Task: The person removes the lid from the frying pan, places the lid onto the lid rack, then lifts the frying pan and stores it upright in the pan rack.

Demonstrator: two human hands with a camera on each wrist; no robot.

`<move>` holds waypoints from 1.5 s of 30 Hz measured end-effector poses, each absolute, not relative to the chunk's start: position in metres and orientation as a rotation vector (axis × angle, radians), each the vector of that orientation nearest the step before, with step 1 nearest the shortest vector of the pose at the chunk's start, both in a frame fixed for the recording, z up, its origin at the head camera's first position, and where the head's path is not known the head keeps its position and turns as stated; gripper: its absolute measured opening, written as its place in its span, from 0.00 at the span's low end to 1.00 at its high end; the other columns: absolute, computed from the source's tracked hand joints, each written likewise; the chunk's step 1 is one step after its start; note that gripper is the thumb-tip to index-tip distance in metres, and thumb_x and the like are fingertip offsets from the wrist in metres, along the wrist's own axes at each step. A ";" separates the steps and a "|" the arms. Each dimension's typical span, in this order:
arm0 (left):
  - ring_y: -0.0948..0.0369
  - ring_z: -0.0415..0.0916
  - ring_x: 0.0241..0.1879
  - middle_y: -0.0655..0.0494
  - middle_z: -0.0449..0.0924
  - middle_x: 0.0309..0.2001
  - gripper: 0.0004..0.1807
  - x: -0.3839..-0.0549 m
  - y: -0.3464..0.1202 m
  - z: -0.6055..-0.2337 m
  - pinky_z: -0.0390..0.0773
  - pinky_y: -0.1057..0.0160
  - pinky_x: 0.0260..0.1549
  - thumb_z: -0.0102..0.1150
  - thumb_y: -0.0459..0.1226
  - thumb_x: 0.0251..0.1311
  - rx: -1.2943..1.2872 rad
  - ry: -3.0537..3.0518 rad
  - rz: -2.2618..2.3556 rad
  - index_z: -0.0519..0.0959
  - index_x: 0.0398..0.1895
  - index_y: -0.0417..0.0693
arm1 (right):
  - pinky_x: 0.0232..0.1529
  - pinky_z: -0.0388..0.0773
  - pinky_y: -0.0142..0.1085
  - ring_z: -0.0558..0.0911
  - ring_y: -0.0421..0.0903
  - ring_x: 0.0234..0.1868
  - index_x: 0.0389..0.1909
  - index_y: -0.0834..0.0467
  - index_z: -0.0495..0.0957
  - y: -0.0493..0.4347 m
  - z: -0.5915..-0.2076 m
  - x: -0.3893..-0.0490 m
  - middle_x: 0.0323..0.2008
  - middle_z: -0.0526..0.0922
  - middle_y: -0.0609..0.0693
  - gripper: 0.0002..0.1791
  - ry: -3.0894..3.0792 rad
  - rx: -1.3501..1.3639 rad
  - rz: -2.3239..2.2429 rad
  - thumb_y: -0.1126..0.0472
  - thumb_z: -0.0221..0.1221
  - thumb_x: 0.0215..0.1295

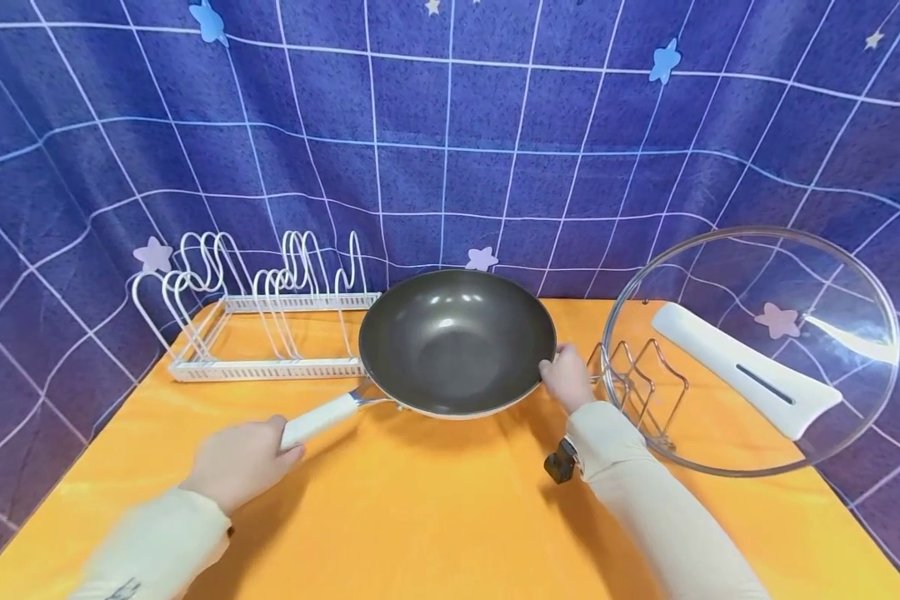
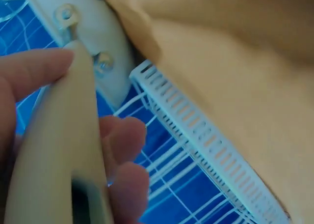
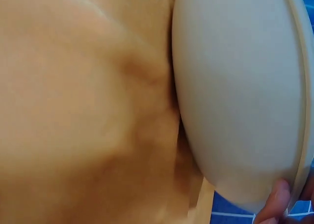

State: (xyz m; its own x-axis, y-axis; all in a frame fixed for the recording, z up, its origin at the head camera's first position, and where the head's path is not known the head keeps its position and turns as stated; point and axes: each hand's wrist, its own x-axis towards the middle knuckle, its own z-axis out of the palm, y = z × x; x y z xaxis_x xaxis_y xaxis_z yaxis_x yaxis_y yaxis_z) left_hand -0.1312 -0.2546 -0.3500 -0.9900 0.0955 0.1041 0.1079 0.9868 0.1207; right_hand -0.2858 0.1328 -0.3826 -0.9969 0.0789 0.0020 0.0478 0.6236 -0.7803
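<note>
A dark-coated wok [image 1: 457, 342] with a pale outer wall [image 3: 240, 96] is tilted over the middle of the table. My left hand [image 1: 243, 458] grips its white handle [image 1: 318, 421]; in the left wrist view the thumb lies along that handle [image 2: 64, 130] and the fingers curl beneath. On the other side, my right hand [image 1: 567, 379] pinches the wok's right rim. The right wrist view shows fingertips [image 3: 279, 197] on the outer wall near the rim, with the rest of that hand out of frame.
Left of the wok stands a white wire dish rack [image 1: 270, 369]. A large glass lid [image 1: 750, 471], with a long white slotted piece [image 1: 746, 371] across it, stands upright by a small metal wire rack [image 1: 675, 383] at the right. Behind hangs a blue gridded cloth [image 1: 450, 183]; the tabletop [image 1: 420, 533] is orange.
</note>
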 end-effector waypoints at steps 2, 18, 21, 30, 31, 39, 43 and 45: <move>0.59 0.63 0.16 0.59 0.64 0.17 0.17 -0.126 -0.260 -0.345 0.63 0.57 0.12 0.60 0.51 0.57 -0.140 -3.085 -0.240 0.70 0.26 0.49 | 0.25 0.72 0.35 0.76 0.46 0.17 0.63 0.74 0.59 0.132 -0.384 -0.284 0.19 0.79 0.57 0.28 -2.764 -0.092 1.453 0.66 0.48 0.63; 0.61 0.61 0.17 0.57 0.65 0.19 0.15 -0.111 -0.237 -0.327 0.62 0.63 0.15 0.61 0.45 0.58 -0.273 -3.208 -0.693 0.71 0.27 0.44 | 0.17 0.70 0.29 0.72 0.40 0.14 0.68 0.73 0.50 0.123 -0.384 -0.276 0.16 0.73 0.51 0.32 -2.602 -0.115 1.917 0.71 0.44 0.63; 0.62 0.61 0.17 0.58 0.65 0.18 0.14 -0.109 -0.235 -0.327 0.62 0.63 0.16 0.63 0.43 0.57 -0.241 -3.170 -0.657 0.71 0.25 0.45 | 0.17 0.70 0.30 0.72 0.41 0.14 0.67 0.74 0.51 0.121 -0.382 -0.278 0.16 0.74 0.51 0.31 -2.633 -0.125 1.856 0.70 0.45 0.63; 0.61 0.61 0.16 0.58 0.65 0.17 0.12 -0.112 -0.212 -0.329 0.62 0.63 0.16 0.62 0.41 0.56 -0.161 -3.117 -0.683 0.72 0.24 0.45 | 0.29 0.75 0.36 0.78 0.49 0.25 0.53 0.77 0.67 0.124 -0.373 -0.295 0.28 0.80 0.61 0.21 -2.734 -0.054 1.401 0.67 0.46 0.61; 0.61 0.61 0.16 0.58 0.65 0.16 0.12 -0.113 -0.209 -0.329 0.62 0.63 0.16 0.62 0.41 0.56 -0.155 -3.114 -0.682 0.72 0.23 0.45 | 0.30 0.76 0.37 0.79 0.51 0.27 0.55 0.77 0.66 0.125 -0.374 -0.296 0.31 0.80 0.64 0.23 -2.741 -0.053 1.394 0.67 0.45 0.61; 0.60 0.65 0.15 0.54 0.69 0.18 0.09 -0.111 -0.185 -0.332 0.67 0.63 0.15 0.59 0.38 0.58 -0.055 -3.143 -1.038 0.73 0.27 0.42 | 0.21 0.71 0.28 0.75 0.41 0.18 0.66 0.74 0.58 0.129 -0.385 -0.302 0.27 0.82 0.61 0.30 -2.641 -0.171 1.598 0.69 0.45 0.62; 0.61 0.69 0.17 0.52 0.72 0.20 0.11 -0.113 -0.175 -0.334 0.70 0.63 0.16 0.62 0.38 0.54 -0.082 -3.119 -1.332 0.74 0.30 0.38 | 0.15 0.69 0.27 0.71 0.37 0.12 0.71 0.71 0.47 0.124 -0.385 -0.290 0.14 0.75 0.50 0.35 -2.574 -0.117 1.881 0.69 0.46 0.63; 0.61 0.69 0.18 0.53 0.73 0.21 0.12 -0.115 -0.171 -0.336 0.71 0.64 0.18 0.63 0.38 0.52 -0.144 -3.125 -1.429 0.74 0.30 0.37 | 0.13 0.68 0.28 0.70 0.37 0.11 0.73 0.68 0.42 0.118 -0.385 -0.277 0.13 0.72 0.48 0.37 -2.575 -0.078 2.035 0.67 0.47 0.66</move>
